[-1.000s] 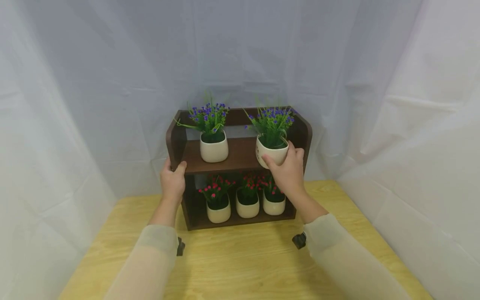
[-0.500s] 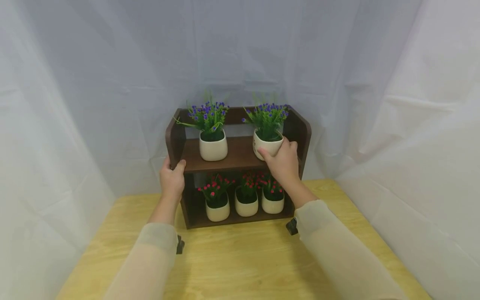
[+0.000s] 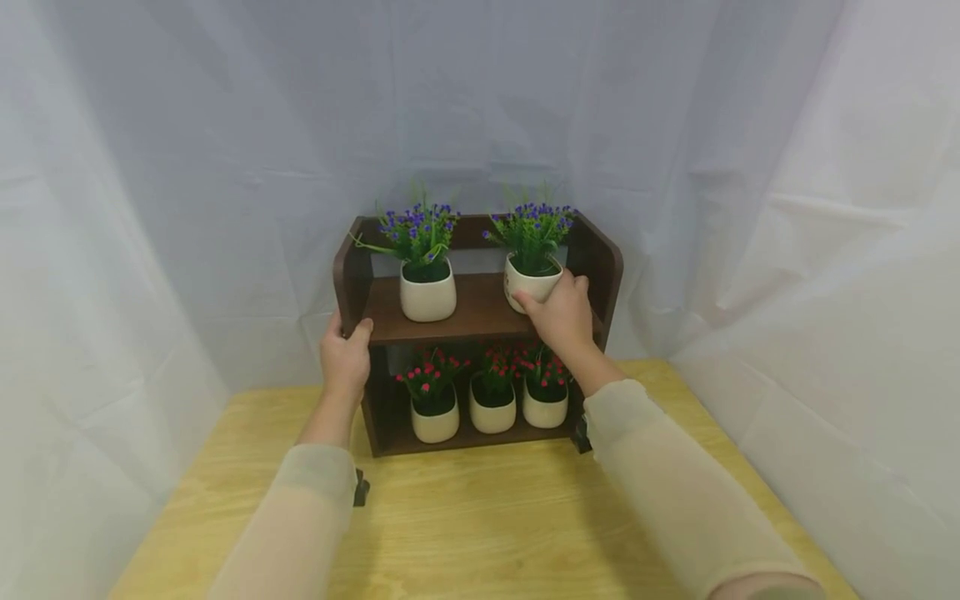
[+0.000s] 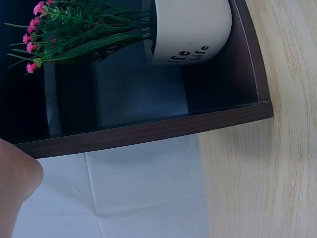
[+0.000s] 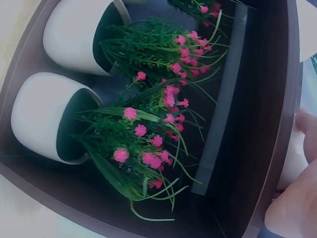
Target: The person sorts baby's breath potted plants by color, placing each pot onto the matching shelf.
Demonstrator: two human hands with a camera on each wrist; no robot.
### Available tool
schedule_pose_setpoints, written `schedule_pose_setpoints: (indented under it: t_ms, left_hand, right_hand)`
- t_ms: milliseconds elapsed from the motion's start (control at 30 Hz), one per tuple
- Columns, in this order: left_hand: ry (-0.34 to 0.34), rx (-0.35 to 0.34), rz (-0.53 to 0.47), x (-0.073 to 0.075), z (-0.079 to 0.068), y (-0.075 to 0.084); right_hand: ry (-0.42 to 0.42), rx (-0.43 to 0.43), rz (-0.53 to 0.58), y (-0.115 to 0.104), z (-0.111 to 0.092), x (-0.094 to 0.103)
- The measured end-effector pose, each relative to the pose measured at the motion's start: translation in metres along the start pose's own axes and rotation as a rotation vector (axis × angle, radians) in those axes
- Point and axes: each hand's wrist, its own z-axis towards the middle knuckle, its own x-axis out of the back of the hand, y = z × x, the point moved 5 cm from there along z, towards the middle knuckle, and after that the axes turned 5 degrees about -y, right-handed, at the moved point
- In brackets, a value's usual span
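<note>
My right hand [image 3: 564,315] grips a white pot of purple flowers [image 3: 531,279] by its front and right side, at the right part of the upper shelf. Its thumb lies across the pot's front. My left hand [image 3: 347,358] holds the left side panel of a dark brown two-tier shelf [image 3: 480,308], thumb on the inner side and fingers hidden behind the panel. Another white pot with purple flowers [image 3: 427,292] stands upright at the left of the upper shelf. In the right wrist view, part of my right hand [image 5: 292,203] shows at the right edge.
Three white pots with pink-red flowers stand in a row on the lower shelf: a left pot [image 3: 435,418], a middle pot [image 3: 492,412] and a right pot [image 3: 546,408]. The shelf rests on a light wooden table [image 3: 465,533]. White sheeting [image 3: 480,100] hangs behind and at both sides.
My right hand has moved the flower pot left and back, down onto the upper shelf's right part. My left hand keeps its hold on the side panel.
</note>
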Motion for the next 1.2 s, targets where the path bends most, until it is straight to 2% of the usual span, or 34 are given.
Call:
schedule_pose_setpoints:
  t_ms: [167,467,600,733,833,967,1033,1200]
  left_hand:
    - [0.016,-0.006,0.000,0.001,-0.001,0.000]
    - [0.013,-0.012,0.015,0.003,-0.004,-0.003]
    - [0.020,-0.030,0.023,0.004,-0.003,-0.004]
    - [0.008,-0.025,0.037,0.004,0.000,-0.007]
    - [-0.006,0.010,0.053,0.006,0.003,-0.009]
    - [-0.027,0.055,0.139,0.013,0.005,-0.006]
    - [-0.049,0.049,0.215,0.016,0.004,-0.001]
    - [-0.076,-0.093,0.393,0.020,-0.007,0.017]
  right_hand:
    - [0.001,0.004,-0.017,-0.002,0.002,-0.001]
    - [0.014,-0.057,-0.030,-0.004,-0.001,-0.006]
    - [-0.011,-0.071,-0.022,-0.006,-0.002,-0.008]
    - [-0.024,-0.061,-0.001,-0.009,-0.008,-0.004]
    - [-0.028,-0.023,0.030,-0.014,-0.016,0.001]
    - [-0.076,0.058,0.071,-0.026,-0.032,0.010]
    - [-0.106,0.098,0.068,-0.031,-0.041,0.015]
    - [-0.146,0.191,0.020,-0.040,-0.061,0.031]
